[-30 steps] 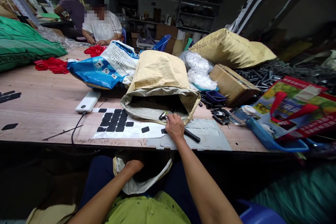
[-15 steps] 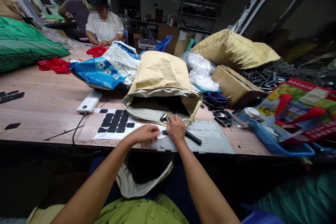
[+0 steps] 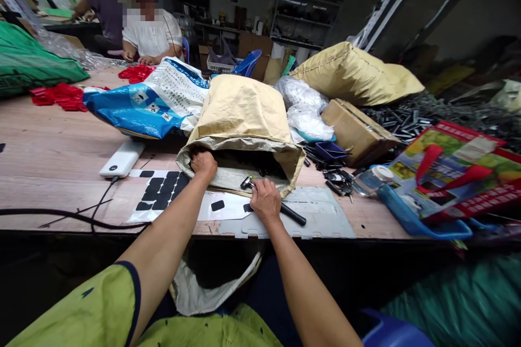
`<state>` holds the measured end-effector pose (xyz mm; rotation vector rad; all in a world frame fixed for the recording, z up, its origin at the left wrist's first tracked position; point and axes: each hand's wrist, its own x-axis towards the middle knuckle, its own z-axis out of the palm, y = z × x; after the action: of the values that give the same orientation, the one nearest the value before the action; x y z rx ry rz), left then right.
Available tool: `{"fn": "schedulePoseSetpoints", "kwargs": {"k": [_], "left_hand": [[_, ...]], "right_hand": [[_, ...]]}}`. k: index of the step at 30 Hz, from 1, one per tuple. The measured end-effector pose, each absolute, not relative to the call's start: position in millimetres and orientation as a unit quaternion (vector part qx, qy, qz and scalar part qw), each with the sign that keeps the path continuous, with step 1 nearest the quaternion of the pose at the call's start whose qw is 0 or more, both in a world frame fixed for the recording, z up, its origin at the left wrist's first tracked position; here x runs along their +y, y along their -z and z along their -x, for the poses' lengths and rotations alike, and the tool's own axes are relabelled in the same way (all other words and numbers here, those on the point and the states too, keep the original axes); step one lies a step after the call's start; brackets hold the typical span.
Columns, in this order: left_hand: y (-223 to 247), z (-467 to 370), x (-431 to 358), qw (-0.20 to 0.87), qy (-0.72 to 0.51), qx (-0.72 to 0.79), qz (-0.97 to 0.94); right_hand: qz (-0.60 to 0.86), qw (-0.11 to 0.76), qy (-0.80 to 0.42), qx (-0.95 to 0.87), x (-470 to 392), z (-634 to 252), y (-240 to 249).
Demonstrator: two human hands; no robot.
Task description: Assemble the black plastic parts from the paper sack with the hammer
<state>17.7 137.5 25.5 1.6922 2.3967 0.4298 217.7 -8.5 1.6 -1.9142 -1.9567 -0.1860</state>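
Note:
My left hand reaches into the left side of the open mouth of a tan sack; its fingertips are hidden in shadow there. My right hand is closed around a black-handled tool with a metal head, which lies over a grey board just in front of the sack. Dark pieces show dimly inside the sack. Black rounded patches sit in rows on a white sheet, partly behind my left forearm. One separate patch lies on the sheet between my arms.
A white power bank with a cable lies at the left. Behind are a blue-and-white bag and two people. At the right stand a cardboard box, a bottle and a blue tray beneath a colourful bag.
My left hand has moved from beside my right hand up and left into the sack mouth. A patch now shows on the sheet between my arms. The view has shifted slightly.

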Motion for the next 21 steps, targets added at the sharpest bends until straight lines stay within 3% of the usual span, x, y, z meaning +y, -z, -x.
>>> {"fn": "schedulePoseSetpoints", "kwargs": {"k": [11,21], "left_hand": [[-14,-18,86,0.135,-0.213,0.636,-0.729],[-28,-2,63,0.238,-0.366,0.588,-0.681]], "right_hand": [[0.682,0.209,0.067,-0.697,-10,-217,-2],[0.682,0.210,0.067,-0.697,-9,-217,-1]]}}
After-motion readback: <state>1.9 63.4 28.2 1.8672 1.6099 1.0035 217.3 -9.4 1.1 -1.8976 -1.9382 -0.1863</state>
